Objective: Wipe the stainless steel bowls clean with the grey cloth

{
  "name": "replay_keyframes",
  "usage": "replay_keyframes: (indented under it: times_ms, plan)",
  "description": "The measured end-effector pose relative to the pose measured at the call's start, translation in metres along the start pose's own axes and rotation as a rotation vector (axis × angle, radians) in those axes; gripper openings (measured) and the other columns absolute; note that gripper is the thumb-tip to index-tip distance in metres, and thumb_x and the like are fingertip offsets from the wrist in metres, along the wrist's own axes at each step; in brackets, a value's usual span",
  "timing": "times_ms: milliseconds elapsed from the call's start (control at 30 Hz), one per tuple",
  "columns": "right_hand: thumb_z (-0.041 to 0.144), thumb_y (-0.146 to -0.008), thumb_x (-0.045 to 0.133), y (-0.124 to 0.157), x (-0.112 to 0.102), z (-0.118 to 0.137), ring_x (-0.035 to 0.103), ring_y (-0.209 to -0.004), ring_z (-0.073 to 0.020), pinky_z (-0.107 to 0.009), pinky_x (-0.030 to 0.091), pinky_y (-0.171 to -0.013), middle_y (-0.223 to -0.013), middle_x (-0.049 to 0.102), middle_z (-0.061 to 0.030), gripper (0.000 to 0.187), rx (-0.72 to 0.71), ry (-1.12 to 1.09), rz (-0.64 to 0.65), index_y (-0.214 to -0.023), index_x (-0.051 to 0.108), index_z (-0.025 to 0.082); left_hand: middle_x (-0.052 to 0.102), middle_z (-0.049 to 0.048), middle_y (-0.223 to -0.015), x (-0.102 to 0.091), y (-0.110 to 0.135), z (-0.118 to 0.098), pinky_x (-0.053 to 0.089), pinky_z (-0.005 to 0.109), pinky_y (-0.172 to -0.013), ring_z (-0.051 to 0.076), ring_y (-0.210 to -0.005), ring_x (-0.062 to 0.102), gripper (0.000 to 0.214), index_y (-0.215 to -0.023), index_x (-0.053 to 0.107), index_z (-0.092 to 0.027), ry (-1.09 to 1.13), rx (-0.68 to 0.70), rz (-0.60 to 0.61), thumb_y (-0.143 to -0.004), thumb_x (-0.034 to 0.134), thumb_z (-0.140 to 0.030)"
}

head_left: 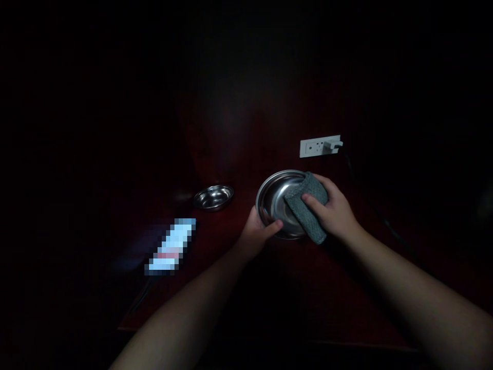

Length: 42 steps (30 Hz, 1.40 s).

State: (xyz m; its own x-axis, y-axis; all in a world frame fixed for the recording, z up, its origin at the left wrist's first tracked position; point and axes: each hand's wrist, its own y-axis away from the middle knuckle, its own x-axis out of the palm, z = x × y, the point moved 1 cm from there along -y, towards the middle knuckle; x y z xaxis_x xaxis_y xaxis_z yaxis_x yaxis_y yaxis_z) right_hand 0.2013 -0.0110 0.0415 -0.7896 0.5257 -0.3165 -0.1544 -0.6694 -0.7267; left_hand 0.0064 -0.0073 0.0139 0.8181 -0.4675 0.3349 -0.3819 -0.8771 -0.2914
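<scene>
Left hand (256,234): reaches in from the near edge of the desk (231,154), forearm slanting rightward. It pinches the near-left rim of the steel bowl (275,198), thumb inside the rim, fingers hidden beneath.

Right hand (335,208): comes in from the near right corner. Its fingers are pressed together flat on a grey cloth (304,208), thumb on top, holding the cloth against the bowl's right side.

The bowl sits over the middle of the desk, mouth tilted up toward the person. It is round and has no long axis. The cloth's long side runs from far to near across the right rim. Whether the bowl rests on the desk cannot be told.

Surroundings:
- A smaller steel dish (213,197) stands apart to the left.
- A bright blurred flat object (171,246) lies nearer the left edge.
- A white socket strip (318,146) lies beyond the bowl, with a plug (334,145) inserted.
- Its dark cable (370,205) trails toward the right edge, behind the right hand.
</scene>
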Motion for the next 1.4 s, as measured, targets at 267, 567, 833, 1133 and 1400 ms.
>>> replay_keyframes:
  times_ms: [267,567,833,1133,1400]
  plan:
    - [0.048,-0.075,0.064,0.002,0.001,0.0,0.054,-0.11,-0.0284,-0.049,0.042,-0.096,-0.122,0.056,-0.0096,0.062,-0.028,0.018,0.04,-0.129,0.048,0.023,0.055,0.0123,-0.127,-0.005,-0.003,0.003,0.04,0.045,-0.1,0.028,-0.118,0.053,0.07,-0.122,0.039,-0.02,-0.081,0.12,0.015,-0.065,0.078,-0.024]
    - [0.049,-0.069,0.069,0.006,-0.001,0.013,0.05,-0.113,-0.0308,-0.051,0.042,-0.097,-0.123,0.05,-0.013,0.079,-0.165,0.162,0.081,-0.138,0.04,0.022,0.057,0.0112,-0.121,-0.01,-0.003,0.003,0.042,0.04,-0.097,0.025,-0.112,0.055,0.063,-0.118,0.042,-0.018,-0.226,0.18,-0.113,-0.068,0.076,-0.033]
    - [0.044,-0.084,0.05,0.008,-0.002,0.017,0.052,-0.104,-0.0272,-0.049,0.046,-0.092,-0.112,0.049,-0.0111,0.058,-0.245,0.127,0.073,-0.138,0.042,0.023,0.055,0.0129,-0.124,-0.008,-0.001,0.0,0.041,0.041,-0.098,0.026,-0.114,0.054,0.068,-0.119,0.037,-0.018,-0.284,0.178,-0.166,-0.067,0.076,-0.036]
    - [0.046,-0.072,0.066,0.01,0.001,0.021,0.053,-0.104,-0.027,-0.047,0.048,-0.091,-0.112,0.048,-0.0102,0.072,-0.218,0.175,0.065,-0.136,0.044,0.023,0.051,0.0146,-0.129,-0.01,0.0,0.001,0.039,0.043,-0.1,0.028,-0.119,0.052,0.081,-0.127,0.03,-0.02,-0.345,0.157,-0.177,-0.065,0.076,-0.043]
    - [0.048,-0.073,0.064,0.009,-0.001,0.022,0.052,-0.107,-0.0291,-0.049,0.045,-0.093,-0.116,0.05,-0.012,0.07,-0.236,0.173,0.115,-0.135,0.042,0.021,0.057,0.0103,-0.122,-0.014,-0.003,0.006,0.041,0.043,-0.098,0.026,-0.113,0.055,0.059,-0.121,0.041,-0.02,-0.395,0.142,-0.238,-0.075,0.068,-0.043]
